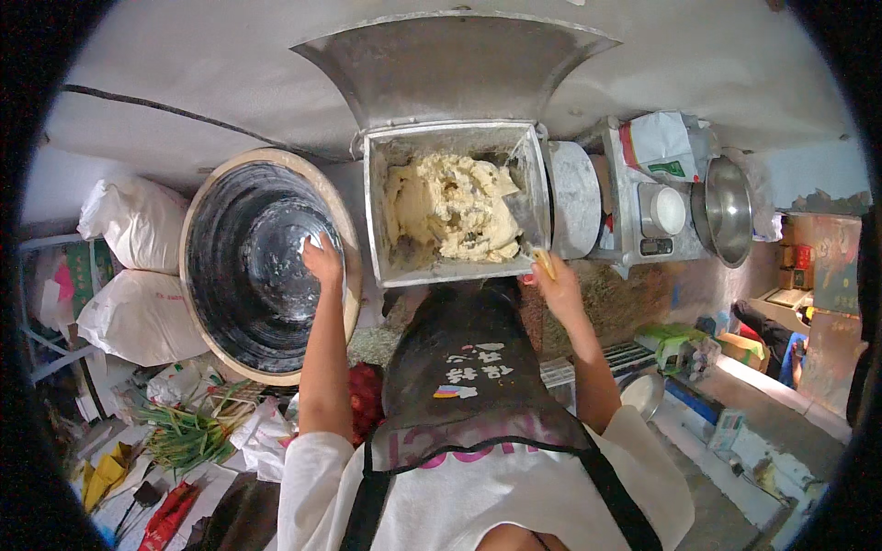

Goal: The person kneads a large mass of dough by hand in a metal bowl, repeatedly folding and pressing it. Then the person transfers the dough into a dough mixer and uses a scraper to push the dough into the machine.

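Observation:
Pale, lumpy dough (462,206) lies in the rectangular metal trough of a dough mixer (372,227), whose curved lid stands raised behind it. At the trough's near right corner, my right hand (559,286) grips a scraper by its yellowish handle (544,263); the blade is hard to make out. To the left stands a large round tub (195,310) with a tan rim and a dark inside smeared with white. My left hand (322,260) is over the tub's right part, fingers spread, with nothing held; whether it touches the inside I cannot tell.
White sacks (145,317) stand left of the tub. Green onions (186,434) and plastic bags lie at lower left. Right of the trough are a round metal housing (575,200), a digital scale (654,244) with a white bowl (668,211), and a steel basin (729,210). Part of a person (768,337) shows far right.

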Tool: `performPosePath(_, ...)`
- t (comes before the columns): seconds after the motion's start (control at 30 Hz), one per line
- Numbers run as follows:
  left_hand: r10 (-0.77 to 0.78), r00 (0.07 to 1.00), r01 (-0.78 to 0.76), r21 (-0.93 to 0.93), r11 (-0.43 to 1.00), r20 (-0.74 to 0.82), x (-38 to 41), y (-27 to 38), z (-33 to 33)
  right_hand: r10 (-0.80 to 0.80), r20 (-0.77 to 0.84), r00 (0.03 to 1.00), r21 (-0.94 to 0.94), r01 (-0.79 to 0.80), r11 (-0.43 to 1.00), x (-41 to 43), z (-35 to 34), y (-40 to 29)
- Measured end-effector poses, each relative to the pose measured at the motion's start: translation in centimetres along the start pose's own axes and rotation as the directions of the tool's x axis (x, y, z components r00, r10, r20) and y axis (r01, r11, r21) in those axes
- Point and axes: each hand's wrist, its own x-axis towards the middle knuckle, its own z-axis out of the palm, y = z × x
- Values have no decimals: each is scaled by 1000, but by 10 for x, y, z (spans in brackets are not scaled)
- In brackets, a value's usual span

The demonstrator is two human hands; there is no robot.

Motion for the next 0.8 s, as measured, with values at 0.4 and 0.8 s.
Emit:
performPosePath(0.4, 388, 916, -335, 731, 595, 103, -42, 86, -3, 452, 358, 817, 851, -484, 202, 123, 32, 34)
performPosePath(0.8, 552, 819, -232, 788, 570, -158, -35, -71, 78, 438, 420, 795, 751, -575, 324, 301, 119, 104)
